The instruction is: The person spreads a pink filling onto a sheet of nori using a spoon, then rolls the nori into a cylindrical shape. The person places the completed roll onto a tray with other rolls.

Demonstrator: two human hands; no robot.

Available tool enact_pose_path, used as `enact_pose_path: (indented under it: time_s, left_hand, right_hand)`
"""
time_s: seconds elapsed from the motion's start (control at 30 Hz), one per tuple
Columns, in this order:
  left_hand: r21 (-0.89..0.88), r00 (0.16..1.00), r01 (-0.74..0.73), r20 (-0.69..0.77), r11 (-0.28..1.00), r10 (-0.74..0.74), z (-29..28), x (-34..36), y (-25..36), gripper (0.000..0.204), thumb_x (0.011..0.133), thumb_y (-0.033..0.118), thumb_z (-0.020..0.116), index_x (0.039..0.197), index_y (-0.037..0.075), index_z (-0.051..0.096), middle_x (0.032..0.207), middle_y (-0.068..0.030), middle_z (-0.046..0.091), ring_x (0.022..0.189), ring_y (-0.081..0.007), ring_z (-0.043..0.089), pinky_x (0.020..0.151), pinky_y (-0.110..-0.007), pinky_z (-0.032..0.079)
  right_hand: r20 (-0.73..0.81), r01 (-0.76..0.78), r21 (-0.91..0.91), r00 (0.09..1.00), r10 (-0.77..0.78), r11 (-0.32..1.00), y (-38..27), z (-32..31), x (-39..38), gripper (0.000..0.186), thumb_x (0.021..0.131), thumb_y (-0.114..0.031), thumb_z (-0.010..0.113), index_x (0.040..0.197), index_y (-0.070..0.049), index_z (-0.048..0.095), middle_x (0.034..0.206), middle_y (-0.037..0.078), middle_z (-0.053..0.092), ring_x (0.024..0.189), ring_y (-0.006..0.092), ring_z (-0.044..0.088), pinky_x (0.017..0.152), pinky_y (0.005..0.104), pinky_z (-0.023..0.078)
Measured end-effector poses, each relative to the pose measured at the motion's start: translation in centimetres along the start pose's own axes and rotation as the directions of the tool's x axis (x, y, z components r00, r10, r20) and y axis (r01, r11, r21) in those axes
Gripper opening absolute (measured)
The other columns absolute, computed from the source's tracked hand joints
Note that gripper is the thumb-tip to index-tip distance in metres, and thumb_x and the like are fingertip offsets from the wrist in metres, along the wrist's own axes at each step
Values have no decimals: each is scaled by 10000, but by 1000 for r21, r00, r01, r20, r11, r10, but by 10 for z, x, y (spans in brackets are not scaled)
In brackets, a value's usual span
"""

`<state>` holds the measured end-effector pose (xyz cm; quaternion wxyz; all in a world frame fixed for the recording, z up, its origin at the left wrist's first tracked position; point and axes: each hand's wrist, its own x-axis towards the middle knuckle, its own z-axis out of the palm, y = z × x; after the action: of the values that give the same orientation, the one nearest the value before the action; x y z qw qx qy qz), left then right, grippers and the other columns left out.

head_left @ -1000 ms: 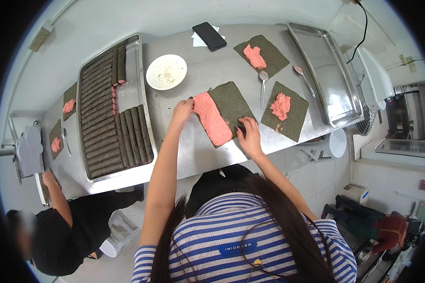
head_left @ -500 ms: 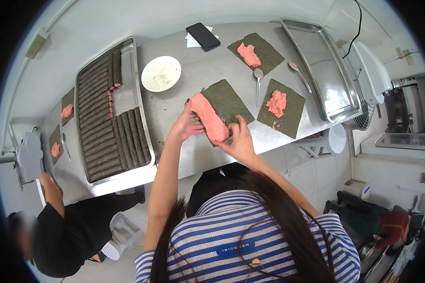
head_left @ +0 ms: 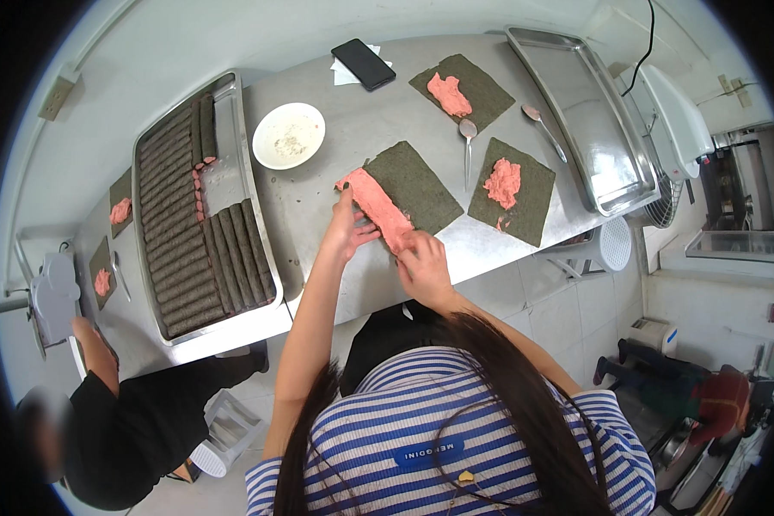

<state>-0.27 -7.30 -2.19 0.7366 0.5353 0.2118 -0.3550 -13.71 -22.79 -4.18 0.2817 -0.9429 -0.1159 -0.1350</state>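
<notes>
A dark green nori sheet (head_left: 417,185) lies on the steel table in front of me, a band of pink meat paste (head_left: 377,206) spread along its near-left edge. My left hand (head_left: 347,229) is at the far-left end of that band, thumb tip on the paste and the other fingers spread beside the edge. At the near end, my right hand (head_left: 423,265) has its fingers bent and bunched over the sheet's corner and the paste. What lies under those fingertips is partly hidden.
Left stands a tray (head_left: 274,297) of dark nori rolls, beside a white bowl (head_left: 289,136). Two nori sheets with pink paste (head_left: 502,184), two spoons (head_left: 467,129) and a steel tray (head_left: 606,209) are right. A phone (head_left: 364,64) lies at the back. A co-worker (head_left: 146,421) sits left.
My right hand has shifted slightly nearer and left, its fingers now bunched over the near end of the paste. The pink band looks flatter and narrower. My left hand stays at the far-left end.
</notes>
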Motion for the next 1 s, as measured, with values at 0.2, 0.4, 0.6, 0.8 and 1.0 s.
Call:
enact_pose_path:
  time_s: [0.2, 0.4, 0.6, 0.8, 1.0]
  left_hand:
    - [115, 989, -116, -78, 987, 125, 20, -14, -3, 732, 926, 548, 434, 1418, 48, 224, 1392, -220, 354, 1125, -417, 555, 935, -462, 478]
    - [381, 920, -348, -37, 857, 390, 14, 17, -25, 535, 883, 162, 603, 1326, 40, 330, 1257, -175, 446, 1043, -297, 582, 844, -360, 526]
    - [716, 720, -474, -18, 511, 694, 33, 20, -29, 512, 789, 53, 698, 1230, 33, 439, 1159, -183, 453, 1066, -274, 512, 786, -308, 563]
    - [741, 729, -434, -47, 513, 683, 43, 23, -26, 534, 770, 41, 707, 1221, 40, 422, 1147, -218, 421, 1027, -305, 523, 759, -329, 555]
    - [746, 766, -390, -63, 539, 640, 47, 16, -19, 533, 789, 73, 707, 1235, 55, 416, 1180, -229, 411, 798, -299, 616, 742, -372, 536]
  right_hand:
    - [-58, -345, 266, 926, 372, 900, 16, -4, 0, 128, 715, -61, 639, 810, -68, 554, 1331, 230, 495, 1204, 427, 468, 999, 482, 371]
    - [7, -480, 412, 852, 524, 774, 30, -10, 9, 124, 699, -48, 635, 771, -41, 535, 1242, 173, 595, 1103, 378, 553, 946, 411, 434]
    - [21, -478, 419, 855, 518, 772, 37, -13, 10, 106, 723, -30, 621, 793, -27, 542, 1192, 157, 622, 1086, 339, 574, 943, 400, 442]
    - [-223, -253, 133, 934, 278, 958, 9, -38, 25, 367, 704, -10, 610, 1067, 5, 560, 1253, 199, 531, 1114, 371, 535, 958, 422, 434]
    - [107, 137, -161, 987, -121, 977, 11, -14, 36, 485, 767, -18, 525, 1226, 129, 478, 1286, 261, 479, 1202, 394, 480, 1029, 437, 407]
